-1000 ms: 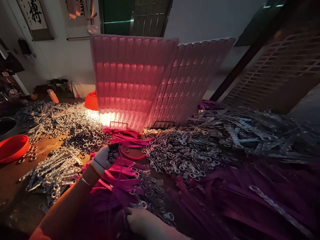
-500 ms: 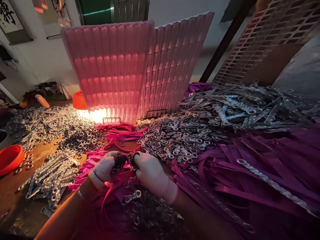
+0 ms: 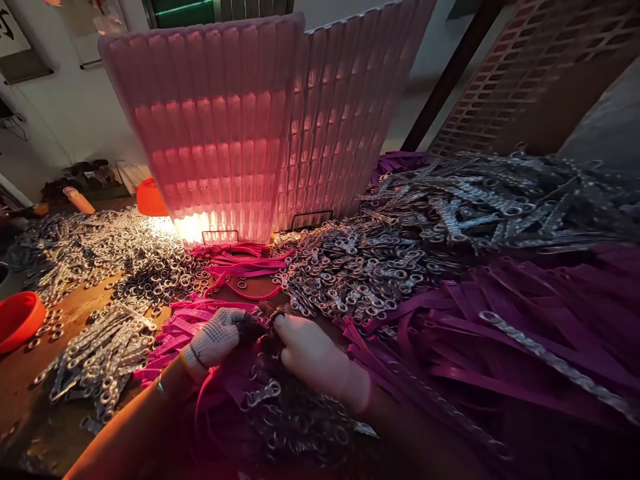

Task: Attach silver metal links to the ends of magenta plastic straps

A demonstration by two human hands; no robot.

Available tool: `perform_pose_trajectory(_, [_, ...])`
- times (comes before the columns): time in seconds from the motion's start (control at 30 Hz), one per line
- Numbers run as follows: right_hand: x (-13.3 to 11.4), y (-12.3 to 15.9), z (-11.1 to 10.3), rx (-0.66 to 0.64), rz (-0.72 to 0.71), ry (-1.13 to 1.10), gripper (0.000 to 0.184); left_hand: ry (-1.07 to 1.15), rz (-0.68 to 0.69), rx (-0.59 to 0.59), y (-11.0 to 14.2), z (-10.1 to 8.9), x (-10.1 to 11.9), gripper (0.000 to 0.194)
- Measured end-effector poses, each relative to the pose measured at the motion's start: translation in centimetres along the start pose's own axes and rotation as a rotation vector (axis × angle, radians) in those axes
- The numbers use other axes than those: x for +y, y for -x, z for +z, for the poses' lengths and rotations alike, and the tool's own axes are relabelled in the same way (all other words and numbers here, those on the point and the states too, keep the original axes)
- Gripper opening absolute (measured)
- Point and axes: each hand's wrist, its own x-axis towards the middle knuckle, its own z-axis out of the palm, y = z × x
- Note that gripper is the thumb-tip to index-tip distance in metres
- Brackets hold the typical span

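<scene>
My left hand, in a white dotted glove with dark fingertips, is closed in a pinch at the middle of the head view. Opposite it, my right hand, also in a pale glove, is closed with its fingertips close to the left ones. Something small and dark sits between the fingertips, too shaded to make out. Below the hands lie a magenta strap and a dark heap of metal rings and links. Several bright pink straps are beside my left hand.
Two ribbed translucent panels stand behind, lit by a lamp with an orange shade. A pile of ringed metal pieces and purple straps fill the right. Ringed strips and an orange bowl are left.
The view has shifted slightly. My left hand has turned, showing more of its dotted back, and my right hand sits slightly farther right and lower. Both remain closed near each other.
</scene>
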Motion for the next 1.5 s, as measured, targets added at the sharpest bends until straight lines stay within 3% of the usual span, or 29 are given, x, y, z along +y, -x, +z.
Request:
perform_pose_trajectory(0.23, [0.9, -0.3, 0.6, 0.019, -0.157, 0.125, 0.026, -0.098, 0.064, -0.042, -0.2, 0.1, -0.5, 0.010])
perform_pose_trajectory(0.33, [0.7, -0.2, 1.3, 0.024, -0.227, 0.174, 0.025, -0.146, 0.040, -0.054, -0.2, -0.6, 0.3, 0.011])
perform_pose_trajectory(0.43, [0.4, 0.1, 1.6, 0.051, -0.243, 0.148, 0.020, -0.225, -0.115, -0.185, 0.9, -2.9, 3.3, 0.019])
perform_pose_trajectory(0.53, [0.2, 1.1, 1.6, 0.077, -0.114, 0.087, 0.019, -0.274, -0.247, -0.358, 2.6, -6.4, 6.9, 0.016])
perform_pose_trajectory(0.6, [0.6, 1.8, 1.6, 0.073, -0.103, 0.060, 0.019, -0.205, -0.279, -0.330, 3.5, -8.6, 8.3, 0.017])
perform_pose_trajectory(0.67, [1.8, 1.8, 1.7, 0.058, -0.176, 0.003, 0.016, -0.032, -0.287, -0.194, 3.8, -9.6, 8.4, 0.019])
perform_pose_trajectory(0.73, [3.7, 0.8, 2.0, 0.064, -0.179, -0.059, 0.015, 0.192, -0.253, 0.012, 3.2, -9.2, 7.3, 0.019])
perform_pose_trajectory(0.8, [5.9, -1.5, 2.5, 0.100, -0.028, -0.059, 0.018, 0.391, -0.246, 0.157, 2.1, -7.5, 5.7, 0.021])
perform_pose_trajectory(0.83, [7.1, -2.9, 2.8, 0.126, 0.082, -0.026, 0.020, 0.472, -0.264, 0.174, 1.4, -6.5, 4.8, 0.023])
perform_pose_trajectory(0.93, [9.8, -7.0, 3.5, 0.180, 0.299, 0.076, 0.024, 0.686, -0.291, 0.078, -0.7, -3.6, 2.7, 0.028])
perform_pose_trajectory(1.07, [11.2, -9.6, 4.2, 0.223, 0.356, 0.137, 0.023, 0.878, -0.252, 0.032, -3.1, -1.2, 0.8, 0.032])
perform_pose_trajectory(1.27, [9.4, -12.7, 5.5, 0.202, 0.403, 0.147, 0.027, 0.992, -0.290, 0.050, -5.2, 1.0, -0.9, 0.031])
perform_pose_trajectory(1.4, [8.0, -14.9, 6.4, 0.208, 0.457, 0.116, 0.032, 1.019, -0.281, 0.007, -5.1, 1.5, -1.2, 0.027])
perform_pose_trajectory(1.5, [8.2, -14.6, 6.1, 0.220, 0.423, 0.056, 0.031, 1.030, -0.253, -0.029, -4.3, 1.1, -1.1, 0.029])
